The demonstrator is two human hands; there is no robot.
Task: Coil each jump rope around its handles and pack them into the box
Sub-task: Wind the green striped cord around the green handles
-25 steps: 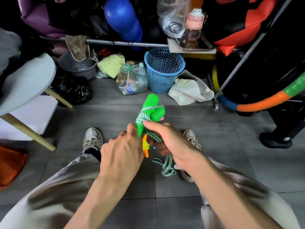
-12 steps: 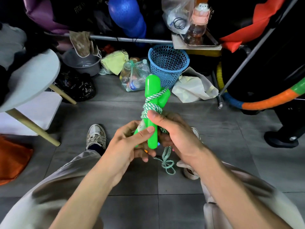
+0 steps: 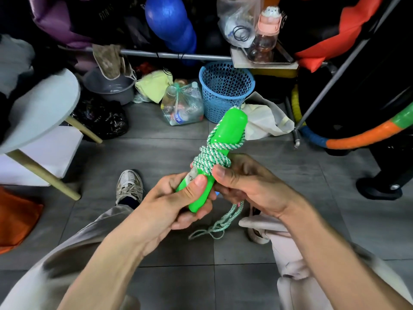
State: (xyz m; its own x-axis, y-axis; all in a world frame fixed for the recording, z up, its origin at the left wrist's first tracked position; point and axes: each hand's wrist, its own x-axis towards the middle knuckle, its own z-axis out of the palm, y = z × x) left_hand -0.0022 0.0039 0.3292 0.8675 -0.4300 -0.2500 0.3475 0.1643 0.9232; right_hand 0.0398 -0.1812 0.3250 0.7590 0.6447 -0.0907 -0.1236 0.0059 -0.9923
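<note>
- The step in hand is the coiling: the green-and-white rope (image 3: 211, 158) is wound in several tight turns around the middle of the green handles (image 3: 225, 130), and a slack tail (image 3: 220, 222) hangs below the hands toward the floor (image 3: 156, 220), so the wrap is not finished.
- The bundle is held in mid-air in the middle of the view, above the floor between the person's knees, tilted with its far end leaning up and to the right.
- The left hand (image 3: 172, 206) has its grip closed around the near end of the handles, thumb pressed flat on the green plastic and fingers curled beneath.
- The right hand (image 3: 250, 186) has its grip closed too: the thumb bears on the lowest turns of rope and the fingers curl behind the bundle. Whether they also hold the running strand I cannot tell, as the hand hides it.
- One strand crosses over the far end of the handles, which suggests the turns are being locked there.
- As I judge it, the next move calls for taking up the hanging tail, laying it in further snug turns beside those already there, and tucking the end so that nothing springs loose.
- The left hand should keep both handles pressed together; if they part, the coil may slacken.
- No box shows in this view, so packing looks some way off. A blue basket (image 3: 225, 90) stands on the far floor, well apart from the hands.
</note>
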